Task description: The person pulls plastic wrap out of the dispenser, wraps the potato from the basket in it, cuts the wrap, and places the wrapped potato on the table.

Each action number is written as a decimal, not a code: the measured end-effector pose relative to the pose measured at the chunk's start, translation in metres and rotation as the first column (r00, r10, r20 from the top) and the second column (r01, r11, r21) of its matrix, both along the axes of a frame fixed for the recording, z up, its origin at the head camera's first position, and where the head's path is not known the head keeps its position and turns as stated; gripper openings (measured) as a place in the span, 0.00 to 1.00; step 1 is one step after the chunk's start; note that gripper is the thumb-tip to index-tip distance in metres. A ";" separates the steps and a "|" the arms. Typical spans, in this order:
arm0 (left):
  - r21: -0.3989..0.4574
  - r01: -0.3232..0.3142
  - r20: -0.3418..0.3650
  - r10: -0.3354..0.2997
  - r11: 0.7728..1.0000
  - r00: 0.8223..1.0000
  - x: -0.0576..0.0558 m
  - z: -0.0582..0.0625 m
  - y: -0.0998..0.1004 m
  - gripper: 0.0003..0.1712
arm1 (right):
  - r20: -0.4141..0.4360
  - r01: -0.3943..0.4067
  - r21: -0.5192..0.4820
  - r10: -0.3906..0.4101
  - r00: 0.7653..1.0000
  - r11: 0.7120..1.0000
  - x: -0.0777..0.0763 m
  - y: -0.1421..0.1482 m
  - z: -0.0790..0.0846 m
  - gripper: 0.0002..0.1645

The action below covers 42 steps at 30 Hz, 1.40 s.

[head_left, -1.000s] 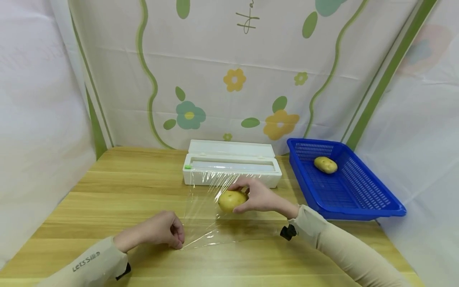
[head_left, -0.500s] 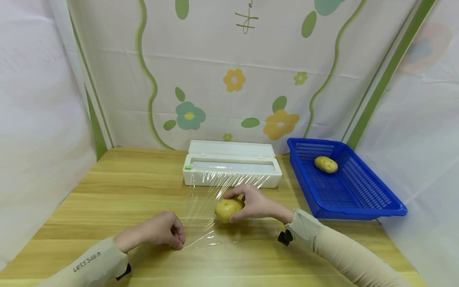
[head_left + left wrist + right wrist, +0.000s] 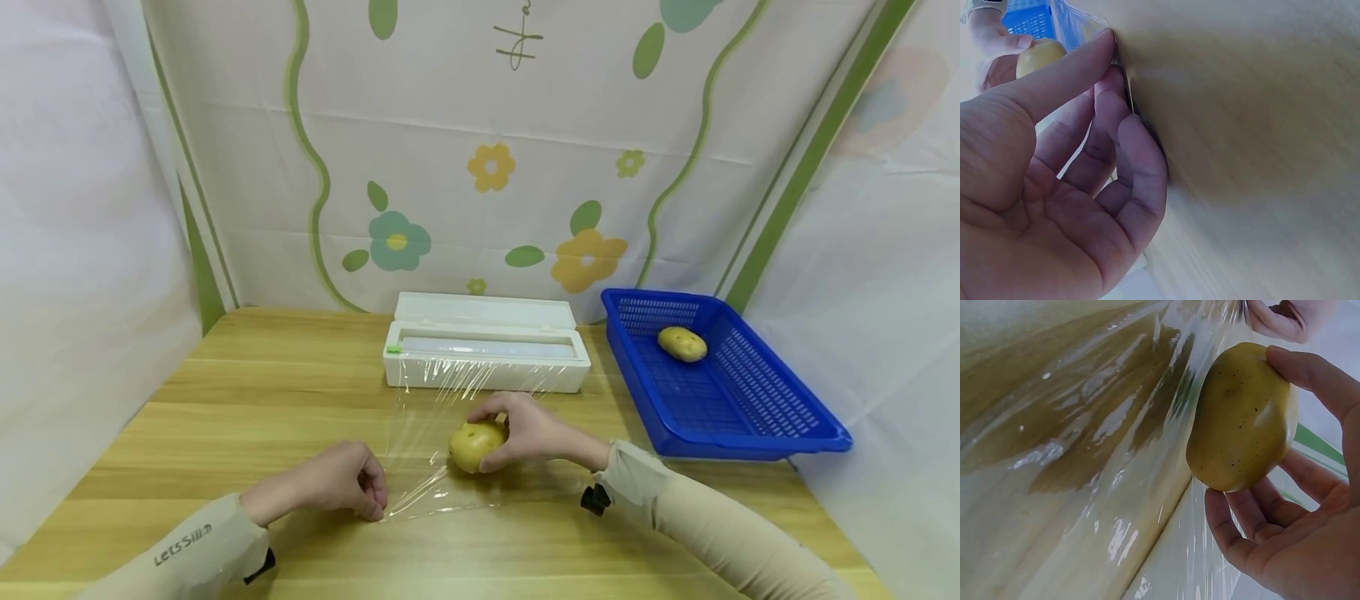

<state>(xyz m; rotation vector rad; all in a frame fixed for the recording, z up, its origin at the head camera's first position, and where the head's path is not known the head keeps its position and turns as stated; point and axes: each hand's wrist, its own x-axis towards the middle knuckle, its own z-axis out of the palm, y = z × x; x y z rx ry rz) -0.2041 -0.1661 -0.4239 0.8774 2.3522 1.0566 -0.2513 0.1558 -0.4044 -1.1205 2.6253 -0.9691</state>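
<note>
A yellow potato [image 3: 476, 446] sits in the grip of my right hand [image 3: 531, 432], thumb on one side and fingertips on the other. Under it stretches a sheet of clear plastic wrap [image 3: 420, 450], creased and shiny, drawn from the white wrap dispenser [image 3: 486, 375]. At the near left corner of the sheet, my left hand [image 3: 337, 482] pinches the film between thumb and fingers, close to the tabletop. In the right wrist view the potato [image 3: 1242, 419] is against or just over the film; I cannot tell whether it bears its weight there.
The dispenser's lid [image 3: 483, 312] is raised, and a green slider [image 3: 393, 349] sits at its left end. A blue basket [image 3: 750, 446] stands at the right with another potato [image 3: 682, 343] inside. Patterned fabric [image 3: 435, 150] hangs behind the wooden table [image 3: 247, 383].
My right hand has brought the potato toward me and slightly left, lower over the plastic wrap. My left hand has kept its place at the film's corner.
</note>
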 end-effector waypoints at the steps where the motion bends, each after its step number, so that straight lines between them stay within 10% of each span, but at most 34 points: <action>1: 0.000 0.002 -0.001 -0.002 1.000 1.000 0.000 0.000 0.000 0.09 | -0.003 0.003 0.005 -0.003 1.000 1.000 0.000 0.000 0.000 0.36; 42: -0.009 0.038 0.015 -0.038 0.999 0.999 -0.006 0.001 0.003 0.09 | 0.085 0.045 -0.018 -0.043 0.995 0.999 0.000 0.000 -0.005 0.37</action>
